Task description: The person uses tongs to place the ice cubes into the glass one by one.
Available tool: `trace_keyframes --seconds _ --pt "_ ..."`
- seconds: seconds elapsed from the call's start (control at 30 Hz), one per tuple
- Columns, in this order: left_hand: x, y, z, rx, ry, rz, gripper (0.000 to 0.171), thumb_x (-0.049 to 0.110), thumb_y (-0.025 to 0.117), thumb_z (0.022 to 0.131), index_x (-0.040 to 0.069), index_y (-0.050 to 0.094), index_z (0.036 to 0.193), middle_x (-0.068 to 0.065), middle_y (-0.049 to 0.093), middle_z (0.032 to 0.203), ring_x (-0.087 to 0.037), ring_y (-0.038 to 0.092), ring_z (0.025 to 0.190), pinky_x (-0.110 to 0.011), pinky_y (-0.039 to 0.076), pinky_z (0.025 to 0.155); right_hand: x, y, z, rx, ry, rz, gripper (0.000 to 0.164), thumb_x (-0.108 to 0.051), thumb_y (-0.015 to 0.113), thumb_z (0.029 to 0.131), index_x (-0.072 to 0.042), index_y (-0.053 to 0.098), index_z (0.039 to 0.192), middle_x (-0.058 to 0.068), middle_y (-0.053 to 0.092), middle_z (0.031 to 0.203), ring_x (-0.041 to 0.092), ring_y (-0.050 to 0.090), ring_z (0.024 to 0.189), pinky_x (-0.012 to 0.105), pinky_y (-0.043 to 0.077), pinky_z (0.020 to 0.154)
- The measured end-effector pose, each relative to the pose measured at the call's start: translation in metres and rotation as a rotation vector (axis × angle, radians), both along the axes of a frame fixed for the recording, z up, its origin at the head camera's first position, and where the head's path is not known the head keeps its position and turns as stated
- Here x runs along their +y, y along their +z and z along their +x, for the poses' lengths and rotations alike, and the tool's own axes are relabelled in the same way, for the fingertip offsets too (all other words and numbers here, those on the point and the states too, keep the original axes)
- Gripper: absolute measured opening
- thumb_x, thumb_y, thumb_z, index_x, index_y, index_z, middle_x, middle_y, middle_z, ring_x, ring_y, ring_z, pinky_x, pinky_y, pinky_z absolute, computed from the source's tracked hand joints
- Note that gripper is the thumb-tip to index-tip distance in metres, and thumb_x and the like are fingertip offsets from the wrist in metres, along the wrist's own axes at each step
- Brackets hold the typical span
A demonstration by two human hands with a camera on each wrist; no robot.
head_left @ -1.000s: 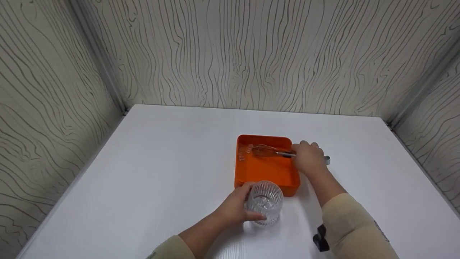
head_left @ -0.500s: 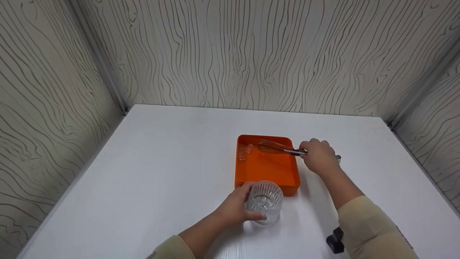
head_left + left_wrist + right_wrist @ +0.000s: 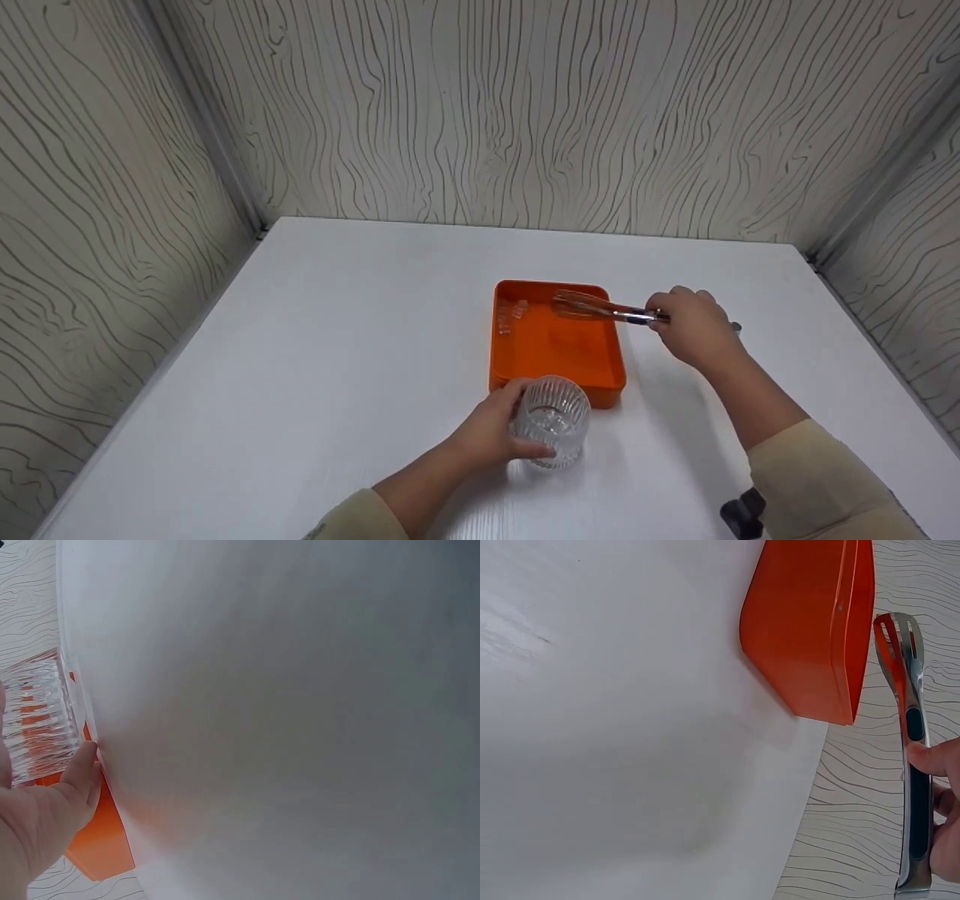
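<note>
My left hand curls round a clear ribbed drinking glass standing by the orange tray's near wall; its ridged side shows in the left wrist view. Something clear shows low in the glass, hard to make out. My right hand grips metal serving tongs with slotted tips and dark handle inserts. Over the tray's right side, the tongs' tips point left. No object shows between them. Several small clear cubes lie at the left inside the orange tray.
A white table extends around the tray, with patterned panels behind and at both sides. A black strap-like device is by the right sleeve.
My right hand has drawn the tongs to the right, and their tips have moved away from the cubes. My left hand and the glass have stayed put.
</note>
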State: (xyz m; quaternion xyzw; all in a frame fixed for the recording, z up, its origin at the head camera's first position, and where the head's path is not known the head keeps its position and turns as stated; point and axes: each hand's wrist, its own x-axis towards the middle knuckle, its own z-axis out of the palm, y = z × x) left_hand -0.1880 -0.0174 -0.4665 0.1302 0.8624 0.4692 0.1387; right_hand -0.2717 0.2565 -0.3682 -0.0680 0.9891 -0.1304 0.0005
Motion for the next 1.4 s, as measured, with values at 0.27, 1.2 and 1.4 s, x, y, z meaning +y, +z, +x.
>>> trace_keyframes --seconds 0.27,1.2,1.4 --pt "0.0 0.001 -0.001 -0.036 0.006 0.022 0.075 0.04 0.083 0.06 0.035 0.042 0.122 0.015 0.05 0.118 -0.012 0.05 0.111 -0.04 0.042 0.097 0.002 0.013 0.017 0.073 0.079 -0.025 0.014 -0.007 0.062 0.084 -0.011 0.065 0.098 0.005 0.055 0.084 0.026 0.044 0.08 0.035 0.04 0.063" --pt "0.0 0.0 -0.001 -0.005 -0.02 0.055 0.075 0.036 0.084 0.06 0.031 0.042 0.122 0.014 0.051 0.116 -0.011 0.051 0.107 -0.038 0.044 0.095 0.016 0.021 0.08 0.211 0.279 -0.013 0.023 -0.004 0.071 0.076 -0.022 0.064 0.089 -0.013 0.053 0.082 0.012 0.042 0.077 0.027 0.041 0.063" --pt "0.001 0.0 -0.001 -0.003 -0.022 0.06 0.077 0.035 0.084 0.06 0.033 0.041 0.124 0.015 0.05 0.117 -0.011 0.05 0.107 -0.04 0.043 0.096 0.021 0.014 0.085 0.224 0.317 -0.012 0.025 -0.005 0.073 0.074 -0.024 0.064 0.088 -0.018 0.053 0.083 0.008 0.042 0.079 0.026 0.044 0.065"
